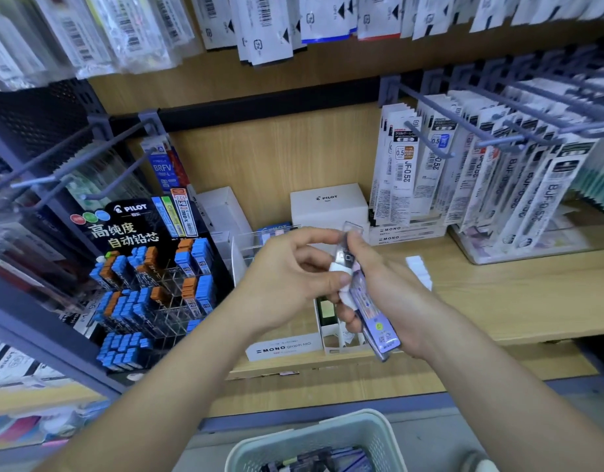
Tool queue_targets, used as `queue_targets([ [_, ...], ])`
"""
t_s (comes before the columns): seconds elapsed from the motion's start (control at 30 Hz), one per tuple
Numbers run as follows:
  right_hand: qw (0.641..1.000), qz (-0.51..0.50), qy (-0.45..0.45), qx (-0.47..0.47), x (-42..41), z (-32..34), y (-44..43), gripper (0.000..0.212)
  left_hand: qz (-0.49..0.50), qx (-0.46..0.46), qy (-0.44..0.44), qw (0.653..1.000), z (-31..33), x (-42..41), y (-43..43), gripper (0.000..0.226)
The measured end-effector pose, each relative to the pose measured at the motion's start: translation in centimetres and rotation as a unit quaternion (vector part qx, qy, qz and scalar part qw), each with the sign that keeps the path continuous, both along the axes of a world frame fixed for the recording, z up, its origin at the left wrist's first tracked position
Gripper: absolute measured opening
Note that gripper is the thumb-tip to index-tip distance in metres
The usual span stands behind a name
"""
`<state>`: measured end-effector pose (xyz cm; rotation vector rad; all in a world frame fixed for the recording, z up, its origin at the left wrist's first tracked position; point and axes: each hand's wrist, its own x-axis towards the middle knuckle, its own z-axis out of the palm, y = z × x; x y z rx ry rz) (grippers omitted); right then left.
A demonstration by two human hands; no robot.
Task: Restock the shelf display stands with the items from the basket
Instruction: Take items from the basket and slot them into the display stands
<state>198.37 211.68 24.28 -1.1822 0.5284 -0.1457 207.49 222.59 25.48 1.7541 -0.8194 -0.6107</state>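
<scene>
The right hand (389, 294) has its grip closed round a bundle of slim clear plastic packs with lilac pens inside (379, 330), fingers curled beneath them. The left hand (293, 277) pinches the bundle's white upper part between thumb and forefinger. Just beyond the grip, a white cardboard MONO display box (283, 347) sits on the wooden shelf (515, 294). Well below the grip, a pale green plastic basket (375, 434) holds more dark and purple packs (328, 463).
</scene>
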Motion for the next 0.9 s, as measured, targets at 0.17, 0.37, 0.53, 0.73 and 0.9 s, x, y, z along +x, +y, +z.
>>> queue_targets([
  [0.17, 0.992, -0.033, -0.021, -0.122, -0.9, 0.1, -1.9, 0.01, -0.008, 0.011, -0.024, 1.0, 0.1, 0.5, 0.6, 0.038],
  [0.37, 0.992, -0.027, -0.01, -0.123, -2.5, 0.4, -4.7, 0.007, 0.095, -0.109, 0.119, 0.982, -0.4, 0.3, -1.2, 0.015],
  [0.53, 0.991, 0.009, 0.032, -0.131, -4.0, -0.1, -6.2, 0.011, 0.095, -0.135, 0.134, 0.977, -1.0, -0.1, -3.2, 0.015],
  [0.73, 0.968, -0.223, 0.034, 0.108, -6.3, -0.7, -11.2, 0.006, 0.069, -0.055, -0.043, 0.995, -1.4, -0.7, -6.7, 0.017],
  [0.9, 0.93, -0.263, -0.023, 0.256, -8.3, -1.3, -12.2, 0.014, 0.026, 0.029, -0.194, 0.98, -3.8, -2.8, -10.2, 0.014],
])
